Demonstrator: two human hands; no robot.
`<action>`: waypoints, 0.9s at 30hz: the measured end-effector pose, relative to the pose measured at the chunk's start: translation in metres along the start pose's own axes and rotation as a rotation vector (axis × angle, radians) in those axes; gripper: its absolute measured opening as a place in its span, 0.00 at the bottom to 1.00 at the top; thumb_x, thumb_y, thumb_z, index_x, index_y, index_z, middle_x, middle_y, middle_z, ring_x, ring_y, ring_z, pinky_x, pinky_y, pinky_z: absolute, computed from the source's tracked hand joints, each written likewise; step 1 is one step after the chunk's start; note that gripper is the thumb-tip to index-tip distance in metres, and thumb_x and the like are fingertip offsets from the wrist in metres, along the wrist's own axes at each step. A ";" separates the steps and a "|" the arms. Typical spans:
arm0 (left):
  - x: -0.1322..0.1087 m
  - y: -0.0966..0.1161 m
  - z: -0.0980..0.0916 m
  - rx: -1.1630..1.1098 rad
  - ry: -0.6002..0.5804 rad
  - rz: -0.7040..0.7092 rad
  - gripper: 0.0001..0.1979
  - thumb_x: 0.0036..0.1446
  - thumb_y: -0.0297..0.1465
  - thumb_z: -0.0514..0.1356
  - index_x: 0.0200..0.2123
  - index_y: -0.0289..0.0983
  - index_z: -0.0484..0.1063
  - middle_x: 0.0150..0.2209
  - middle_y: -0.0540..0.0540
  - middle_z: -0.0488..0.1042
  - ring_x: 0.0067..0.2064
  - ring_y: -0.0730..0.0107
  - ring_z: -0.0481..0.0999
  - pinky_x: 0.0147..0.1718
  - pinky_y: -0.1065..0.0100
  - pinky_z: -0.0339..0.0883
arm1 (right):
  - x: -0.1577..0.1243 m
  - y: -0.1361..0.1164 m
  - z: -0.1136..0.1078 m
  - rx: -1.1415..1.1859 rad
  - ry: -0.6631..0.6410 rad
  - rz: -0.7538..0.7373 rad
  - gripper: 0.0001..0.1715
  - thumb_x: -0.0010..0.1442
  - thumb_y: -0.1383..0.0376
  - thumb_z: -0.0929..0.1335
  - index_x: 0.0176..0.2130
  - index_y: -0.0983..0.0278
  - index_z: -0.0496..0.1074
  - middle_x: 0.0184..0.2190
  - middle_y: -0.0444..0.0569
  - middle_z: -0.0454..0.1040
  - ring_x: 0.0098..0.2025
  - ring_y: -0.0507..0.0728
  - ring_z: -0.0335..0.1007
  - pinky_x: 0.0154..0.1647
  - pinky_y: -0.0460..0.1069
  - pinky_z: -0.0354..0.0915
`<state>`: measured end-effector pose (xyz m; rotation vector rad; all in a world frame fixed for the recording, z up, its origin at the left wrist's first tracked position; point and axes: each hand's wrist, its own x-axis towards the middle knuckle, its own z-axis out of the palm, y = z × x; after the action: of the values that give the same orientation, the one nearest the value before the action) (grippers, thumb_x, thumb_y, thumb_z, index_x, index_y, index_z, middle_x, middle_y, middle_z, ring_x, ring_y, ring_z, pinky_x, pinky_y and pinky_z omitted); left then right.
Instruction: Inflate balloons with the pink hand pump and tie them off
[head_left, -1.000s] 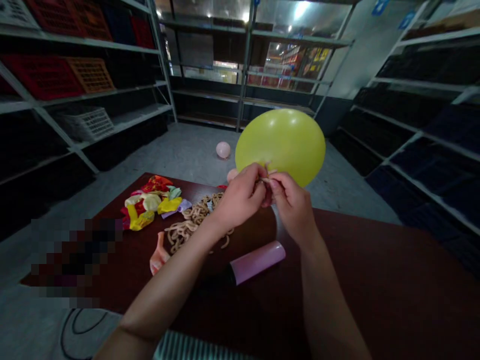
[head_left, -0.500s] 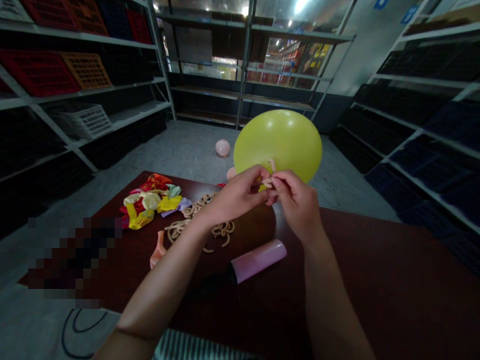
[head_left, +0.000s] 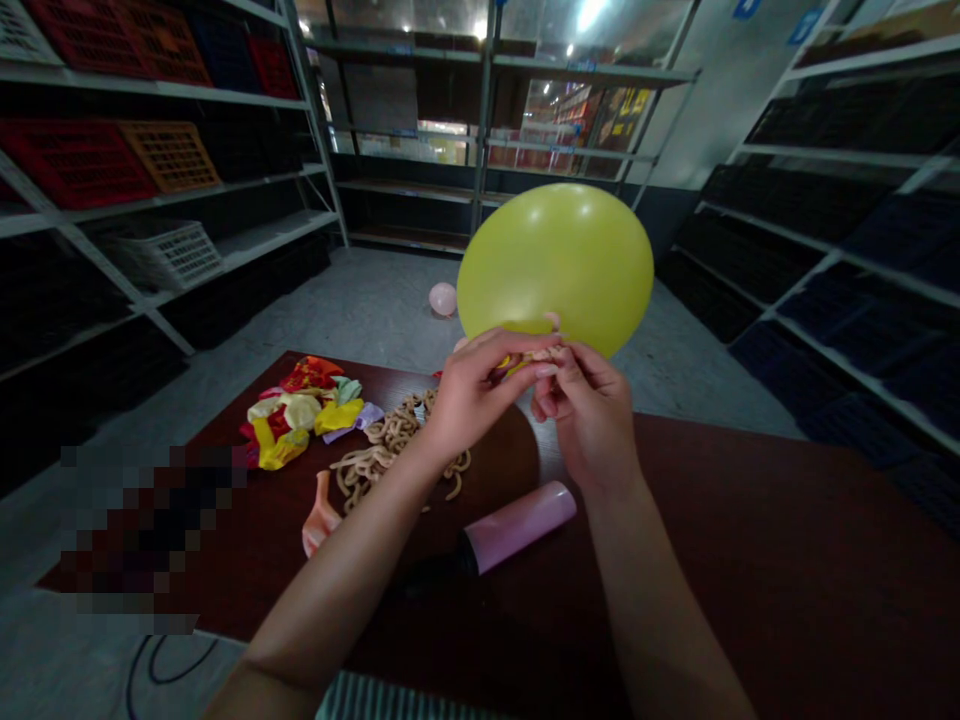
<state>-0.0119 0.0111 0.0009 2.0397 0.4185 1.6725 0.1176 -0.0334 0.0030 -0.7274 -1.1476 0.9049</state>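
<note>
In the head view, a dark red-brown tabletop (head_left: 750, 540) stands on a grey floor (head_left: 375, 290), with metal racks to the left, at the back and to the right. One large inflated yellow balloon (head_left: 555, 260) hangs over the far edge, just beyond the hands, and covers part of the floor and the back rack (head_left: 405, 188). The left hand (head_left: 480, 390) and right hand (head_left: 596, 415) meet in front of its lower side; the grip of each is pinched on one short tan cord (head_left: 541, 355), and fingers hide much of it. The left forearm crosses in front of a heap of tan cords (head_left: 394, 430), too tangled to count. Beyond that, to the left, lies a pile of limp balloons (head_left: 300, 412) in red, yellow, cream, green and lilac, overlapping, so their number cannot be told. One limp peach balloon (head_left: 319, 520) lies apart, partly behind the forearm. Between the forearms rests one pink cylinder (head_left: 521, 527) with a black end. One small pale pink balloon (head_left: 442, 299) sits on the floor. The left rack carries coloured crates: five along the top visible level, in white, red, orange, blue and red; below these, one red crate (head_left: 79, 162) beside one orange crate (head_left: 171, 155); lower, one white crate (head_left: 176, 253). What the crates hold cannot be seen. Dark containers (head_left: 847, 220) fill the right rack.
</note>
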 end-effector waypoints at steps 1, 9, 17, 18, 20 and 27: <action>0.000 0.001 0.001 -0.011 0.026 -0.005 0.08 0.63 0.34 0.66 0.44 0.41 0.81 0.34 0.46 0.79 0.34 0.70 0.76 0.36 0.67 0.69 | 0.000 0.001 0.001 0.015 0.007 -0.009 0.13 0.62 0.53 0.72 0.36 0.59 0.74 0.21 0.36 0.67 0.18 0.46 0.58 0.18 0.43 0.60; 0.006 0.001 0.003 -0.387 0.224 -0.400 0.13 0.59 0.42 0.68 0.33 0.38 0.80 0.28 0.48 0.76 0.26 0.75 0.70 0.26 0.71 0.64 | -0.007 -0.001 0.009 -0.381 0.083 -0.135 0.14 0.66 0.54 0.69 0.36 0.61 0.74 0.25 0.39 0.74 0.18 0.46 0.63 0.19 0.44 0.62; 0.017 0.000 -0.022 -0.557 0.440 -0.717 0.16 0.60 0.45 0.66 0.31 0.39 0.72 0.21 0.54 0.63 0.20 0.78 0.61 0.18 0.74 0.54 | -0.015 0.006 0.021 -0.780 -0.043 -0.244 0.13 0.69 0.59 0.65 0.36 0.60 0.76 0.23 0.41 0.75 0.22 0.49 0.68 0.25 0.45 0.63; 0.018 0.000 -0.025 -0.566 0.462 -0.745 0.17 0.61 0.46 0.65 0.31 0.39 0.71 0.21 0.54 0.63 0.20 0.78 0.63 0.18 0.74 0.55 | -0.015 0.006 0.021 -0.805 -0.062 -0.247 0.13 0.69 0.59 0.65 0.36 0.60 0.76 0.23 0.42 0.75 0.23 0.49 0.69 0.25 0.45 0.63; 0.018 -0.002 -0.029 -0.572 0.497 -0.772 0.18 0.62 0.48 0.64 0.30 0.39 0.69 0.20 0.54 0.62 0.20 0.77 0.63 0.17 0.74 0.55 | -0.015 0.006 0.020 -0.825 -0.098 -0.244 0.13 0.69 0.60 0.65 0.36 0.60 0.76 0.24 0.42 0.75 0.23 0.49 0.69 0.26 0.45 0.63; 0.015 -0.005 -0.019 -0.580 0.453 -0.689 0.18 0.64 0.48 0.61 0.31 0.40 0.68 0.20 0.55 0.59 0.19 0.78 0.59 0.18 0.74 0.56 | -0.014 0.009 0.015 -0.702 -0.071 -0.205 0.13 0.69 0.59 0.65 0.37 0.61 0.76 0.23 0.40 0.73 0.22 0.48 0.66 0.25 0.44 0.62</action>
<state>-0.0265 0.0260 0.0132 0.9422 0.6084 1.5431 0.0996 -0.0408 -0.0068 -1.1190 -1.5928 0.3406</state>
